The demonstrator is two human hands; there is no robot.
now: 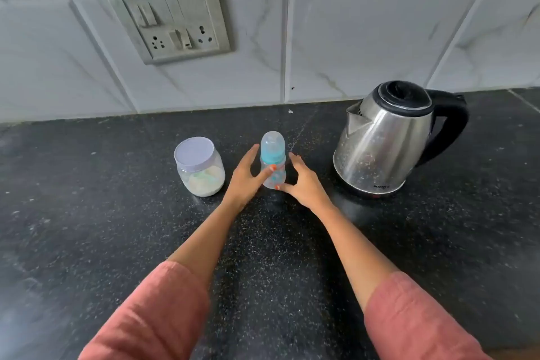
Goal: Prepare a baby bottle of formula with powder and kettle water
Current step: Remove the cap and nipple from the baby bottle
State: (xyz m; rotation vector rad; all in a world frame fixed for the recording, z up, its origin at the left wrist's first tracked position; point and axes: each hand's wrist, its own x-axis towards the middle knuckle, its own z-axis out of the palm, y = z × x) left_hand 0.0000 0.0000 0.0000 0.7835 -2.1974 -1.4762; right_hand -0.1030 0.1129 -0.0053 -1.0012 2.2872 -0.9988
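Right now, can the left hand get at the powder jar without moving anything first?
Probably yes. The powder jar stands just left of the left hand, with only bare counter between them. That hand is at the baby bottle, so it would have to leave it.

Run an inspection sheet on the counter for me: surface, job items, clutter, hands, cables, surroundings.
Surface: black speckled stone counter; no spill seen.
Job's things: baby bottle upright, clear cap and teal collar on; powder jar to its left, lid on, part full; steel kettle to its right, lid shut, spout facing the bottle.
Clutter: one white speck near the wall.
Hands: left hand thumb across the bottle's front, fingers straight; right hand thumb at its base, fingers behind it, grip unclear.
Cables: nothing seen.
Surroundings: tiled wall; switch and socket plate, nothing plugged in.
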